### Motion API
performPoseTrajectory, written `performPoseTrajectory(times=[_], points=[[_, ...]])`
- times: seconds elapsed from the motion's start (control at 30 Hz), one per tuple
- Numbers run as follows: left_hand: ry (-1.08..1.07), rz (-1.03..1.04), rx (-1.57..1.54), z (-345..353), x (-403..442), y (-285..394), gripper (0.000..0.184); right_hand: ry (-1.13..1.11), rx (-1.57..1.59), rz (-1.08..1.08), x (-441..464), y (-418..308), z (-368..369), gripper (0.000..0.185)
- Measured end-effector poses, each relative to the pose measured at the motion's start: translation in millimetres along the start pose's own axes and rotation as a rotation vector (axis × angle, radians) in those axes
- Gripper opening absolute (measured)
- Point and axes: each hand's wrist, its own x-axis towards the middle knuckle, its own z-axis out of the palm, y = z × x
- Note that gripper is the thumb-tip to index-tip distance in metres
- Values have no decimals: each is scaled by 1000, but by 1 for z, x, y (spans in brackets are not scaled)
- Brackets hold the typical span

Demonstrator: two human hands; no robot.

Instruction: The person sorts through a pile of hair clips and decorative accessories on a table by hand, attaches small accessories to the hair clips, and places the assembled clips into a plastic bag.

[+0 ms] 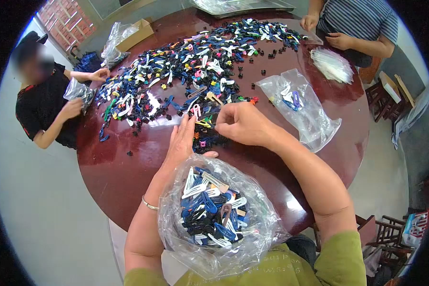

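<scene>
A wide heap of hair clips in blue, white, black and other colours covers the middle of the round table. At the heap's near edge, my left hand lies with its fingers stretched out beside some clips. My right hand is at the same edge, its fingers bent together; whatever is between them is hidden. Below my hands, close to my body, an open clear plastic bag holds many snap clips, mostly blue, white and black.
Another clear bag with a few clips lies right of my right hand. Flat empty bags are stacked farther right. A cardboard box stands at the back left. One person works at the left, another at the far right.
</scene>
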Motion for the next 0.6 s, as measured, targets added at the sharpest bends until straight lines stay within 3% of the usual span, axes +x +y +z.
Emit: performPoseTrajectory(times=[0.17, 0.27, 0.37, 0.4, 0.47, 0.57, 0.6], points=[[28, -10, 4, -1, 1, 1, 109, -54, 384, 91, -3, -18, -13, 9], [2, -40, -62, 0, 0, -3, 105, -215, 569, 148, -21, -68, -24, 8], [-79, -129, -260, 12, 0, -26, 102, -453, 645, -5, -29, -79, -23, 15], [-106, -156, -324, 15, 1, -32, 100, -364, 568, -8, -26, -74, -19, 15], [-19, -12, 39, -2, 1, 2, 100, -187, 409, -14, -17, -51, -7, 17], [13, -27, 6, -3, -2, 5, 101, 14, -428, -348, -6, -4, -1, 19], [9, -29, 10, -4, -1, 7, 102, 8, -456, -324, -7, -4, 0, 18]])
